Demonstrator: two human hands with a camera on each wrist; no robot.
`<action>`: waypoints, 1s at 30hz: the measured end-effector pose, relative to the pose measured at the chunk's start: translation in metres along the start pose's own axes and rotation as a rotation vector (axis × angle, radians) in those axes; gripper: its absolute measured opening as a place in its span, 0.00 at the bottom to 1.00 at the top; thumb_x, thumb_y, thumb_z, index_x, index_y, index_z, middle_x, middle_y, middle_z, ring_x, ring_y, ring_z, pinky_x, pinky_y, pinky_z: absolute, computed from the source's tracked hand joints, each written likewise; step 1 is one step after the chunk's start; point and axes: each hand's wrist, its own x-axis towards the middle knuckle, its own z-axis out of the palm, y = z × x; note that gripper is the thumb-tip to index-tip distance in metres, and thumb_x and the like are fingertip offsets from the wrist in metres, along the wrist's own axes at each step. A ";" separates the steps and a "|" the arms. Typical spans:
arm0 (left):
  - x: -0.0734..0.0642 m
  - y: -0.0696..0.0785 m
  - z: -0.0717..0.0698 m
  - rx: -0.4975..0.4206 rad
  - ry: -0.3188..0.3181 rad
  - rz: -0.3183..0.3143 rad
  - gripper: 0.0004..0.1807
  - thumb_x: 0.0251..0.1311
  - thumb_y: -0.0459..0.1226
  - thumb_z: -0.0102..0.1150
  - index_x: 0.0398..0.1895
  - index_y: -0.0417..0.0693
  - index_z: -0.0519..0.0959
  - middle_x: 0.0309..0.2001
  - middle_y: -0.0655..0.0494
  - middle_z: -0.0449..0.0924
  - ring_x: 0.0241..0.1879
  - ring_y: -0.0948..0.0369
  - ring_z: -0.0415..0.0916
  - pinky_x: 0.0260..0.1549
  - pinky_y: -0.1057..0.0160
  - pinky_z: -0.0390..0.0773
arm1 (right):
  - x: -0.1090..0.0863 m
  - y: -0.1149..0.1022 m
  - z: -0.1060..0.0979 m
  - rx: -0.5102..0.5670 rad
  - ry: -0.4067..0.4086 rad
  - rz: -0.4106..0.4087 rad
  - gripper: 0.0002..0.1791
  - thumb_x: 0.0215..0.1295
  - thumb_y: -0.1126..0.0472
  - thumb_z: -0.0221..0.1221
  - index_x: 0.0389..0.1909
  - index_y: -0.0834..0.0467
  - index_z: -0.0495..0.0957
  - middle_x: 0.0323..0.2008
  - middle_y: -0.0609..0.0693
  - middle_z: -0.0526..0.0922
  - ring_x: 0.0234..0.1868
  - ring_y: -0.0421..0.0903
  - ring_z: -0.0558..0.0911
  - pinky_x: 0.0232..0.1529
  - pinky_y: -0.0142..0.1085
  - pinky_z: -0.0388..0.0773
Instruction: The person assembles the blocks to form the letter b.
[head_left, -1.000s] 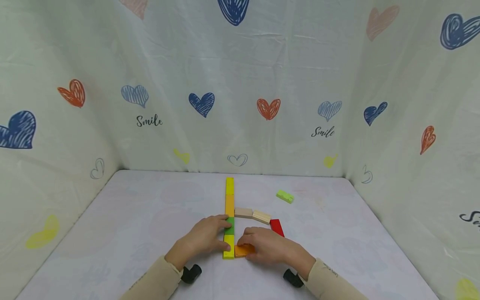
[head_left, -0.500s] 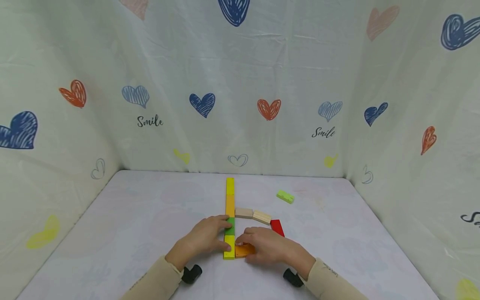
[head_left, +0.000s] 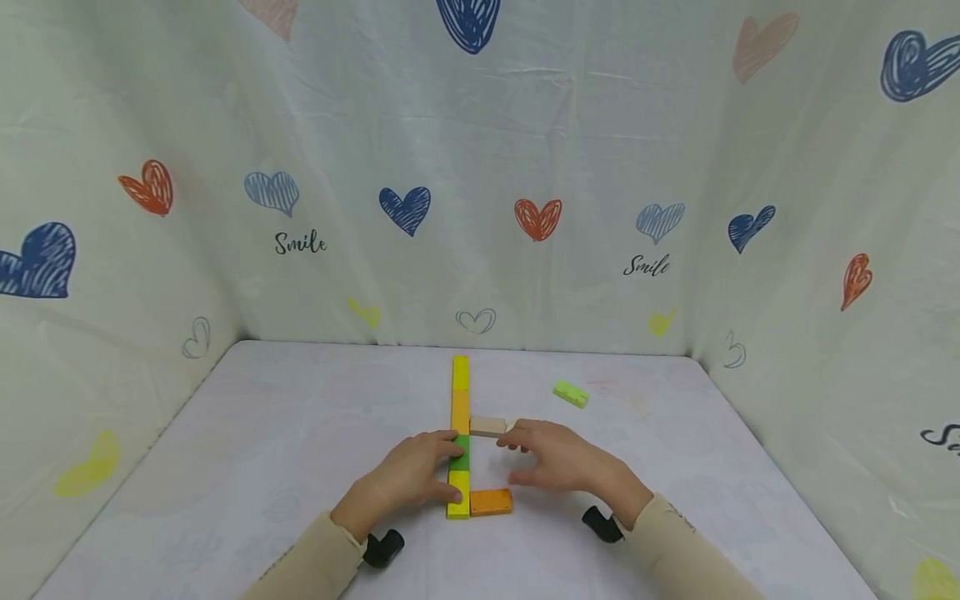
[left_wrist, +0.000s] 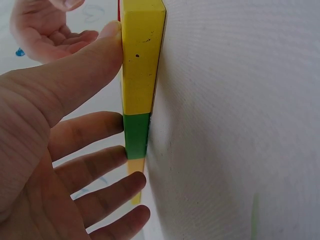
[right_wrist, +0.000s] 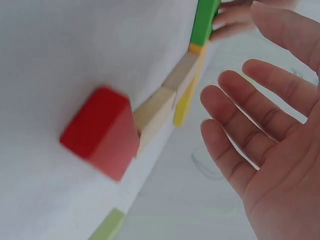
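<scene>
A straight row of toy building blocks runs away from me: a near yellow block (head_left: 459,479), a green block (head_left: 462,460), a yellow-orange block (head_left: 461,412) and a far yellow block (head_left: 461,372). My left hand (head_left: 408,468) touches its left side, thumb on the near yellow block and straight fingers along the green one. My right hand (head_left: 558,457) hovers with relaxed fingers, holding nothing. Below it lies an orange block (head_left: 491,502) against the row. Two wooden blocks (head_left: 487,427) (right_wrist: 155,115) and a red block (right_wrist: 105,132) curve off the row; my right hand hides the red one in the head view.
A light green block (head_left: 571,393) lies apart at the back right of the white-covered table (head_left: 300,400). A curtain (head_left: 480,267) printed with hearts hangs behind and on both sides. Black wrist-camera mounts (head_left: 383,548) stick out under each wrist.
My right hand has let go of the orange block and moved up and to the right, now over the wooden and red blocks. My left hand has stayed on the row.
</scene>
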 end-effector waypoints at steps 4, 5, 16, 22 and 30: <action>0.000 -0.001 0.000 0.001 0.003 -0.002 0.34 0.44 0.53 0.73 0.58 0.53 0.78 0.67 0.52 0.66 0.64 0.48 0.64 0.61 0.45 0.65 | -0.002 0.012 -0.011 0.021 0.037 0.043 0.22 0.61 0.50 0.63 0.55 0.53 0.77 0.44 0.44 0.78 0.43 0.44 0.77 0.42 0.35 0.78; 0.000 -0.001 0.000 0.002 0.005 0.001 0.34 0.45 0.53 0.73 0.58 0.53 0.78 0.67 0.52 0.66 0.65 0.48 0.64 0.61 0.45 0.65 | -0.003 0.016 -0.014 0.029 0.051 0.044 0.22 0.61 0.51 0.63 0.55 0.54 0.77 0.44 0.45 0.79 0.42 0.44 0.77 0.42 0.35 0.78; 0.000 -0.003 0.001 0.009 0.007 0.009 0.35 0.45 0.53 0.72 0.58 0.53 0.78 0.67 0.52 0.66 0.65 0.48 0.64 0.62 0.45 0.65 | 0.004 0.047 -0.026 0.125 0.144 0.132 0.22 0.60 0.55 0.65 0.54 0.57 0.77 0.46 0.51 0.80 0.44 0.45 0.75 0.43 0.38 0.77; 0.000 -0.002 0.001 0.012 0.004 0.012 0.35 0.45 0.53 0.73 0.58 0.53 0.78 0.67 0.51 0.66 0.65 0.48 0.64 0.62 0.45 0.65 | 0.011 0.066 -0.030 0.084 0.169 0.176 0.21 0.60 0.56 0.65 0.54 0.59 0.77 0.46 0.53 0.80 0.45 0.49 0.76 0.46 0.39 0.77; 0.001 -0.002 0.003 0.013 0.006 0.012 0.35 0.45 0.53 0.73 0.58 0.53 0.77 0.67 0.51 0.66 0.65 0.48 0.64 0.62 0.45 0.65 | 0.016 0.090 -0.035 0.099 0.208 0.273 0.23 0.61 0.56 0.64 0.55 0.60 0.77 0.47 0.54 0.79 0.48 0.52 0.76 0.49 0.46 0.77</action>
